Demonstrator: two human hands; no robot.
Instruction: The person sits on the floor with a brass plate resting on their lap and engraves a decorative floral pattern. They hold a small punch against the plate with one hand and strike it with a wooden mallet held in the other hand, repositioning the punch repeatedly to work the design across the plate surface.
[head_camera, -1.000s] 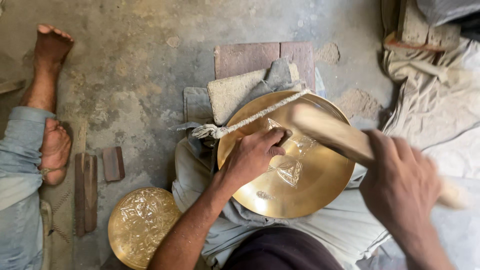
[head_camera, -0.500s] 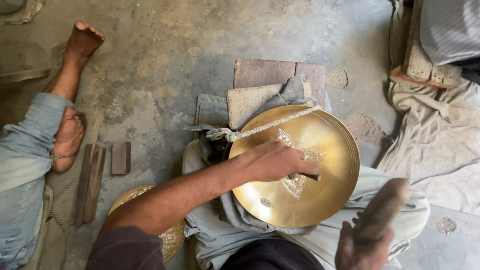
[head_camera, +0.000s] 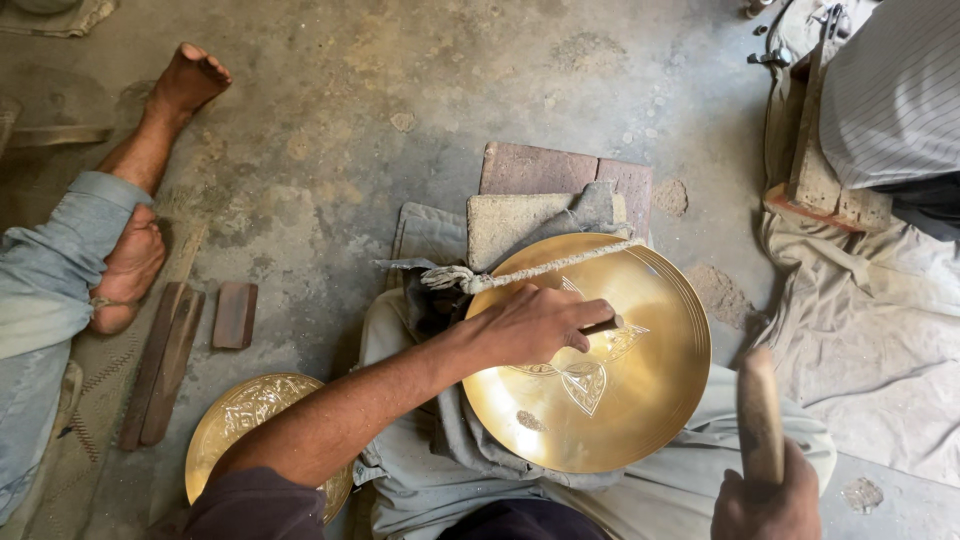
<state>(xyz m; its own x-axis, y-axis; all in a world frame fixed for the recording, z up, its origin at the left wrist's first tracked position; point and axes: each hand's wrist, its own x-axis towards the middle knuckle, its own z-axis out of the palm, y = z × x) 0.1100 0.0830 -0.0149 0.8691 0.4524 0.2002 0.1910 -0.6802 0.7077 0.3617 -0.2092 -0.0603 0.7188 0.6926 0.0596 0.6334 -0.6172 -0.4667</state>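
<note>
A round brass plate (head_camera: 650, 400) with an engraved leaf pattern rests tilted on grey cloth over my lap. My left hand (head_camera: 535, 322) lies on the plate's upper left part and grips a small dark chisel (head_camera: 603, 325), whose tip meets the engraving. My right hand (head_camera: 765, 500) is at the bottom right, closed around a wooden mallet (head_camera: 759, 410) that stands upright, apart from the plate. A knotted rope (head_camera: 500, 277) runs across the plate's top rim.
A second engraved brass plate (head_camera: 245, 415) lies on the floor at lower left. Bricks (head_camera: 530, 168) and a folded cloth pad sit behind the plate. Another person's bare feet (head_camera: 185, 85) and trouser legs are at left, beside wooden blocks (head_camera: 235, 313). Crumpled cloth (head_camera: 870, 330) covers the right.
The mallet has swung off the plate and now stands raised at the lower right. My left hand has slid rightward across the plate with the chisel.
</note>
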